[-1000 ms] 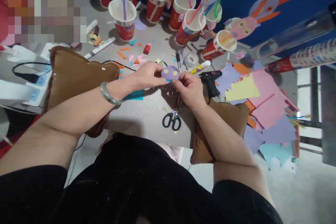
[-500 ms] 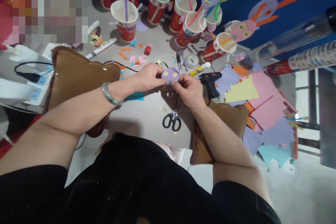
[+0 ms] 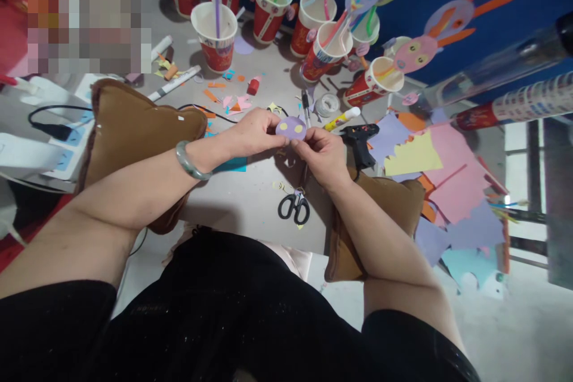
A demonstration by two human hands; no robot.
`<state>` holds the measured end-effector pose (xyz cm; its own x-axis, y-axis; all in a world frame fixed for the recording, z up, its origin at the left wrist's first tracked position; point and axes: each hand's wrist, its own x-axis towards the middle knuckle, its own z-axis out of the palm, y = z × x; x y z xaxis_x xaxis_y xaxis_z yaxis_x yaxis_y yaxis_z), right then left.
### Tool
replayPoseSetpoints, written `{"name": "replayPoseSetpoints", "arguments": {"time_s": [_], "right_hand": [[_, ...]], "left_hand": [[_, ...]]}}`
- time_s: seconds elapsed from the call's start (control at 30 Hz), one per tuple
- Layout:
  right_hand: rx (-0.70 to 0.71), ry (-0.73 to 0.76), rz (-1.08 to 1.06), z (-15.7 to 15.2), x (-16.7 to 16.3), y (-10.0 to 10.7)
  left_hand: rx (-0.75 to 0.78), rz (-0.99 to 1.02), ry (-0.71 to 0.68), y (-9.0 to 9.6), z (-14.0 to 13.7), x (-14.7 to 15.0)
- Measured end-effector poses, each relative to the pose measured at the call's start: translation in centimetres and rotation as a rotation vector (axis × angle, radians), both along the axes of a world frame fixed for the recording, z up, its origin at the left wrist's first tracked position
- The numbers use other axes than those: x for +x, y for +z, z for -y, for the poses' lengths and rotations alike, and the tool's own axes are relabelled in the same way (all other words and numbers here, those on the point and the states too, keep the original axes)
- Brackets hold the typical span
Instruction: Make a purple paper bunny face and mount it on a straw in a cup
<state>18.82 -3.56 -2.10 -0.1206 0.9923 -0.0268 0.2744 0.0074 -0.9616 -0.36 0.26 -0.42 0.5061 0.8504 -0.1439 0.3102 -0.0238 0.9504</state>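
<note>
Between my two hands is a small purple paper oval (image 3: pixel 290 129) with two yellow dots on it. My left hand (image 3: pixel 257 131) pinches its left edge between thumb and finger, and my right hand (image 3: pixel 323 154) pinches the lower right edge. Black-handled scissors (image 3: pixel 294 208) lie on the table below the hands. Just beyond the paper are a black pen (image 3: pixel 306 106), a roll of clear tape (image 3: pixel 327 105) and a yellow glue stick (image 3: pixel 342 119). A black glue gun (image 3: pixel 360 144) rests right of my right hand.
Red paper cups (image 3: pixel 213 39) with straws and paper animal faces stand along the back. Brown cushions (image 3: pixel 134 125) lie under both forearms. Coloured paper sheets (image 3: pixel 452 173) spread at the right, near stacked cups (image 3: pixel 514 102). A power strip (image 3: pixel 74 149) with cables sits at left.
Both hands stay almost still on the purple oval. A bit of blue seen at its lower edge before no longer shows. The view has shifted very slightly.
</note>
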Motion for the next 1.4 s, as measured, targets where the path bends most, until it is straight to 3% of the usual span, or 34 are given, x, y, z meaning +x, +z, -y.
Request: {"name": "replayPoseSetpoints", "arguments": {"time_s": [0.2,0.57,0.93,1.4], "right_hand": [[-0.02,0.004,-0.009,-0.1,0.0,-0.2],[-0.035,0.0,-0.002,-0.1,0.0,-0.1],[-0.013,-0.001,0.009,-0.1,0.0,-0.2],[-0.017,-0.013,-0.033,-0.1,0.0,-0.3]], "left_hand": [[0.006,0.011,-0.014,-0.5,-0.2,0.0],[-0.08,0.042,-0.007,0.5,0.2,0.1],[0.002,-0.069,0.037,0.2,-0.2,0.1],[0.031,-0.045,0.022,0.2,-0.2,0.0]]}}
